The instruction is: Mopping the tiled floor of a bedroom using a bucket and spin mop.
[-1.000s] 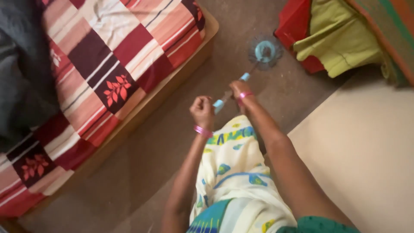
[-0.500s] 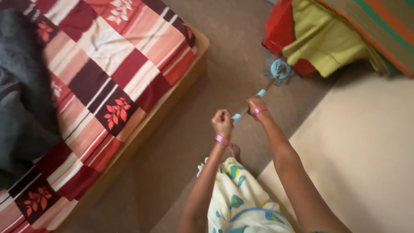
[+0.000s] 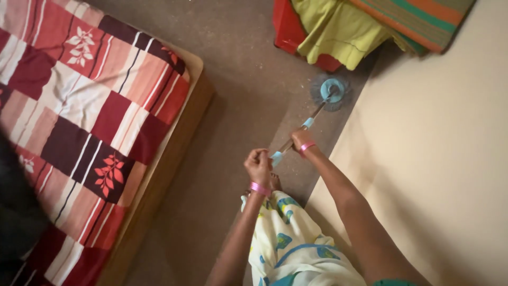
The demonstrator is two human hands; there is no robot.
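Note:
I hold a mop with a metal handle (image 3: 312, 115) that has light blue grip sections. My left hand (image 3: 259, 165) is closed on the near end of the handle. My right hand (image 3: 299, 140) grips it a little further down. Both wrists wear pink bangles. The round grey mop head (image 3: 329, 92) with a blue hub rests on the brown floor (image 3: 238, 79), close to the cream wall (image 3: 444, 153) and just below a red box. One bare foot (image 3: 274, 182) shows under my patterned garment.
A low bed (image 3: 180, 132) with a red, pink and white checked cover (image 3: 84, 116) fills the left side. A red box (image 3: 291, 32) draped with a yellow-green cloth (image 3: 333, 29) and a striped fabric (image 3: 418, 21) stands at the top.
The view has shifted, so the bed sits further left and the wall looms larger. The mop head has moved along the floor near the red box and now lies beside the wall.

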